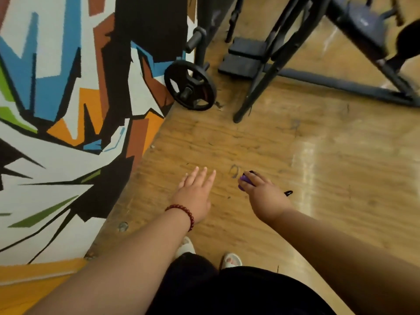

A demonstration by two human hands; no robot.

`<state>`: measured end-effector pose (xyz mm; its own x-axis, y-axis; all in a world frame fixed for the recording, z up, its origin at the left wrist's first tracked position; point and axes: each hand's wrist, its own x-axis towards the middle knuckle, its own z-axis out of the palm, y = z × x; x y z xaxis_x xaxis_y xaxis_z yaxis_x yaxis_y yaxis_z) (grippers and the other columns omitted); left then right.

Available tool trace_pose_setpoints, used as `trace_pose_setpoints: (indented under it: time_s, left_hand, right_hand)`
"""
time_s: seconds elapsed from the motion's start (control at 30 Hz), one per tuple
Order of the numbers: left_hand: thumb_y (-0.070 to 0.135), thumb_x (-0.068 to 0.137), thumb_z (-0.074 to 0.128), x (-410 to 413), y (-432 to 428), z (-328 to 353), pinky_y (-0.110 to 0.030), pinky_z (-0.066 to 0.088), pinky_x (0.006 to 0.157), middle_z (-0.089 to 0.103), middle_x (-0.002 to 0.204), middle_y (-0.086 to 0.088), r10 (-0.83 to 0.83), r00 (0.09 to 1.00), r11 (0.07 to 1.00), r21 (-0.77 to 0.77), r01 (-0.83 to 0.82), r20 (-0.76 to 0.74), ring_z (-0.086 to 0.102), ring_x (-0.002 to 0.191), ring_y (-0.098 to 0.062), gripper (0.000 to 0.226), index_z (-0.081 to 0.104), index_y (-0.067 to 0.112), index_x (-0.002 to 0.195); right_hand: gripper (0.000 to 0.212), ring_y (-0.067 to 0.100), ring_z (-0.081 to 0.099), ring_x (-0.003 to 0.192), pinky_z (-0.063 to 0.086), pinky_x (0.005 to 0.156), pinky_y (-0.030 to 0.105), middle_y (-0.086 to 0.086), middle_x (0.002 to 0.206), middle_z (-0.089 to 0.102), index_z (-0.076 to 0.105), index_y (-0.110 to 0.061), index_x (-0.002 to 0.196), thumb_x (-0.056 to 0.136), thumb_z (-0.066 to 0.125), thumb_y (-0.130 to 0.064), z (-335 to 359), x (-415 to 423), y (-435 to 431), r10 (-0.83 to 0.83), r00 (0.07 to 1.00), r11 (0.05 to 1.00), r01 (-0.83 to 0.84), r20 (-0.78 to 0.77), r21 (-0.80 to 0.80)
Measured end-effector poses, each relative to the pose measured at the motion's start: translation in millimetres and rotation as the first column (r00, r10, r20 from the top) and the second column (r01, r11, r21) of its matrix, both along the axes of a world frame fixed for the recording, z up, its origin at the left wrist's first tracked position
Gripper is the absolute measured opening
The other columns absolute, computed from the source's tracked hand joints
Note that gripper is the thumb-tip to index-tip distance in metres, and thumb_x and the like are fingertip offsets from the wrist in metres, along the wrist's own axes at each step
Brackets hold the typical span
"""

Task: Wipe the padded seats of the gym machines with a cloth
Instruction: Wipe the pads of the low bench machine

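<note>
Between wall and machines, both hands out, no pad reached yet.
Nearest, two feet in light sandals stand on the wooden floor. The left hand, with a bead bracelet on the wrist, is flat with straight fingers and holds nothing. The right hand is curled round a small purple thing. It may be the bunched cloth, but I cannot tell. Farther, a black plate sits low at the painted wall, and a frame leg slants down to the floor. The grey pad is far, at the top right. I judge that a foot can catch the leg or the plate on the way. A cloth held so small can also slip out, or wipe only a narrow strip.
</note>
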<state>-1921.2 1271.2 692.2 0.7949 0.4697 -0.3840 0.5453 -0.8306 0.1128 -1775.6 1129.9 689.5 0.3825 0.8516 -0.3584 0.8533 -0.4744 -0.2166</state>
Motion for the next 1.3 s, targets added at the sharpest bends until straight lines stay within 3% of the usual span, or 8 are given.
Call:
trace_pose_setpoints:
  time_s: [0.33,0.7,1.03,1.3]
  left_hand:
    - [0.03,0.101,0.039,182.5,-1.2,4.2,-0.037,-0.003,0.119,-0.008,0.162,0.002,-0.329,0.943,0.944,0.023,0.328,0.044,-0.01,0.149,-0.018,0.071,-0.008,0.029,0.153]
    - [0.031,0.1,0.04,375.8,30.5,28.9,-0.038,-0.001,0.119,-0.006,0.163,0.001,-0.638,0.767,0.768,0.137,0.626,0.07,-0.007,0.149,-0.02,0.072,-0.009,0.027,0.153]
    - [0.031,0.1,0.04,484.0,-14.7,20.1,-0.038,-0.001,0.119,-0.006,0.163,0.001,-0.765,0.641,0.644,0.062,0.763,0.064,-0.008,0.149,-0.02,0.072,-0.008,0.026,0.154]
    - [0.031,0.1,0.041,605.6,-59.7,17.9,-0.037,-0.001,0.119,-0.004,0.163,0.0,-0.76,0.647,0.65,0.111,0.752,0.068,-0.006,0.149,-0.02,0.073,-0.007,0.027,0.154]
  right_hand:
    - [0.064,0.025,0.004,0.149,0.021,0.119,0.04,0.001,0.163,0.007,0.02,-0.025,0.154,0.097,0.039,-0.003,-5.2,113.5,-28.9,-0.342,0.94,0.939,0.342,-0.005,0.019]
    - [0.057,0.023,0.008,0.149,0.029,0.114,0.034,0.002,0.162,0.013,0.028,-0.024,0.152,0.099,0.035,-0.005,12.3,240.0,-12.8,-0.643,0.765,0.757,0.628,0.037,0.181]
    - [0.055,0.022,0.007,0.149,0.023,0.116,0.034,0.002,0.162,0.013,0.025,-0.024,0.153,0.101,0.034,-0.008,9.5,319.8,-55.1,-0.75,0.659,0.658,0.737,0.052,0.151]
    - [0.054,0.023,0.01,0.149,0.03,0.113,0.036,0.003,0.161,0.016,0.029,-0.023,0.152,0.1,0.034,-0.007,-1.0,444.1,-101.6,-0.713,0.7,0.698,0.701,0.049,0.15]
